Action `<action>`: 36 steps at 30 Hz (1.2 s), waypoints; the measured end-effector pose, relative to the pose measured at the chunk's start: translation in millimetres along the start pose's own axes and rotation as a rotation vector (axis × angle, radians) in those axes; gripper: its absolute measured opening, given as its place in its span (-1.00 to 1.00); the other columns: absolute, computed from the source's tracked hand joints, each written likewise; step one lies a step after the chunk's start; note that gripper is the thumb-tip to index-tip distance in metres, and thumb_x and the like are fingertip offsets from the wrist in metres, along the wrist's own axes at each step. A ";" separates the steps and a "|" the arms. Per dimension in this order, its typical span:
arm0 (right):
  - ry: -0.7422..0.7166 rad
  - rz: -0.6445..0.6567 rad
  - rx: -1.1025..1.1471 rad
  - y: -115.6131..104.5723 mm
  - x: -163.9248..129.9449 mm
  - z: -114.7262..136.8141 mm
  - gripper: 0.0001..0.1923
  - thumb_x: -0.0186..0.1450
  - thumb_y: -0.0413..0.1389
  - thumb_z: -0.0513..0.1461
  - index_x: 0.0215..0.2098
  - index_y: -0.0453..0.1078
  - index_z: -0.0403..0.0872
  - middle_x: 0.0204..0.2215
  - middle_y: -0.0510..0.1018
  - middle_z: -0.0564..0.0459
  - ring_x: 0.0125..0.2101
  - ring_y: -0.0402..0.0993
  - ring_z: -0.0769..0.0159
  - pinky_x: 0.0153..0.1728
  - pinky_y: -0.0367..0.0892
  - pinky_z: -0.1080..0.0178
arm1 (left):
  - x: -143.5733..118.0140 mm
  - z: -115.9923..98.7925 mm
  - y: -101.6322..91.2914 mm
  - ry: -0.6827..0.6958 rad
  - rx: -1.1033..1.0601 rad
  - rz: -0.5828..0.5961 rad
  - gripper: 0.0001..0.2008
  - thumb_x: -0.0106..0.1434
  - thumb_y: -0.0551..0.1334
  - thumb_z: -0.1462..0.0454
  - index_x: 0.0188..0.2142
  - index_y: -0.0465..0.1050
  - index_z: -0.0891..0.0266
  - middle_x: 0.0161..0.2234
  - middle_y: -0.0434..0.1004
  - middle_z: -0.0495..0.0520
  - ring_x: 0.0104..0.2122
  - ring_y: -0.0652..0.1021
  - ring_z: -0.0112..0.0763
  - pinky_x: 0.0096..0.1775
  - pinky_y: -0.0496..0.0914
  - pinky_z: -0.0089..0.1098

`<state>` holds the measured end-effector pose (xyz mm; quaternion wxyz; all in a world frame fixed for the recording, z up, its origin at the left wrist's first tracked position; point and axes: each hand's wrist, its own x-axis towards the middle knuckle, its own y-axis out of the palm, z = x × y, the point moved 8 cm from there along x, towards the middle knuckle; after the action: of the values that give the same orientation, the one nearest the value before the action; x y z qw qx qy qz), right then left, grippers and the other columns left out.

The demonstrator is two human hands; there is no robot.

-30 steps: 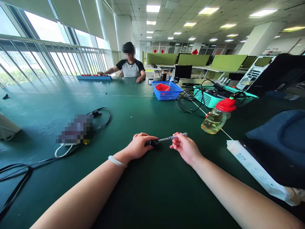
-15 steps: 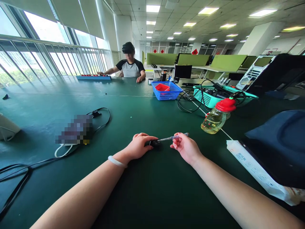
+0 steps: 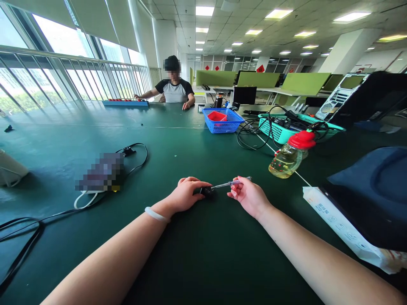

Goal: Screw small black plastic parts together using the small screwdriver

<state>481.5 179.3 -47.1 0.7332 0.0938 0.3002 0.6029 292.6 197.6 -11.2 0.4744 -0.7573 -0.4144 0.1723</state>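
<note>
My left hand [image 3: 186, 194] lies on the green table [image 3: 190, 254] with its fingers closed over a small black object [image 3: 206, 190], most of which is hidden under them. My right hand [image 3: 249, 196] pinches a slim screwdriver [image 3: 227, 184] with a clear handle, held nearly level. Its metal tip touches the black object at my left fingertips. A white bracelet [image 3: 155, 214] sits on my left wrist.
A bottle of yellow liquid with a red cap [image 3: 291, 154] stands right of my hands. A blue basket [image 3: 222, 120], a teal basket with cables [image 3: 286, 127], a dark bag [image 3: 375, 186] and a white packet [image 3: 343, 228] lie right. Cables [image 3: 136, 161] lie left. A person [image 3: 173, 87] sits opposite.
</note>
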 end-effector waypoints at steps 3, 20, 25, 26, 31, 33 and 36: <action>0.014 -0.012 0.003 -0.1 -0.3 -0.3 -0.79 0.31 0.07 -0.28 -0.50 0.36 -0.10 -0.70 0.39 0.15 -0.72 0.25 0.47 -0.50 0.49 0.27 | 0.2 -0.6 1.3 0.009 0.000 0.024 -0.51 0.19 0.28 0.36 0.11 0.43 -0.05 0.02 0.53 0.08 0.14 0.39 -0.13 0.20 0.17 0.01; -0.035 -0.008 -0.020 -2.0 0.6 0.8 -0.85 0.23 0.12 -0.28 -0.50 0.35 -0.09 -0.72 0.37 0.17 -0.73 0.23 0.47 -0.50 0.49 0.26 | 0.3 -2.2 2.3 0.017 -0.012 0.056 -0.51 0.20 0.28 0.34 0.12 0.42 -0.03 0.01 0.53 0.08 0.14 0.38 -0.14 0.22 0.15 -0.01; -0.046 0.042 -0.030 2.2 -0.1 0.6 -0.89 0.22 0.15 -0.25 -0.46 0.38 -0.10 -0.68 0.42 0.14 -0.70 0.27 0.45 -0.48 0.49 0.24 | 0.0 -2.2 1.7 0.015 -0.013 0.049 -0.51 0.20 0.29 0.33 0.13 0.42 -0.02 0.01 0.53 0.09 0.14 0.39 -0.14 0.22 0.15 -0.02; -0.046 0.042 -0.028 2.0 -0.1 0.6 -0.89 0.21 0.16 -0.25 -0.46 0.37 -0.10 -0.69 0.42 0.15 -0.70 0.27 0.45 -0.48 0.49 0.24 | 0.0 -2.4 1.8 0.016 -0.013 0.050 -0.51 0.20 0.29 0.33 0.13 0.42 -0.01 0.02 0.53 0.10 0.14 0.39 -0.14 0.22 0.15 -0.02; -0.056 0.030 -0.016 -0.7 0.2 1.9 -0.86 0.20 0.16 -0.23 -0.49 0.35 -0.08 -0.71 0.37 0.18 -0.72 0.24 0.46 -0.48 0.48 0.25 | 0.1 -3.4 1.0 0.022 -0.012 0.037 -0.52 0.20 0.29 0.31 0.12 0.42 -0.03 0.00 0.54 0.09 0.13 0.40 -0.14 0.20 0.17 -0.01; -0.066 0.038 -0.026 -0.9 0.2 2.6 -0.85 0.20 0.17 -0.21 -0.49 0.34 -0.07 -0.72 0.35 0.20 -0.72 0.23 0.47 -0.46 0.48 0.25 | 0.3 -3.6 0.8 0.023 -0.014 0.034 -0.53 0.20 0.29 0.30 0.11 0.42 -0.02 0.00 0.54 0.08 0.12 0.41 -0.15 0.20 0.17 -0.02; -0.088 0.070 -0.070 2.0 -1.0 2.8 -0.83 0.17 0.20 -0.18 -0.49 0.34 -0.07 -0.71 0.35 0.21 -0.72 0.22 0.47 -0.45 0.48 0.24 | 0.5 -4.8 1.0 0.030 -0.011 0.038 -0.54 0.21 0.29 0.30 0.11 0.43 -0.02 0.00 0.55 0.07 0.12 0.41 -0.15 0.20 0.17 -0.01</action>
<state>481.2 179.5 -43.5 0.7270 0.1048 0.2432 0.6336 296.5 195.1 -9.7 0.4731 -0.7701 -0.3936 0.1679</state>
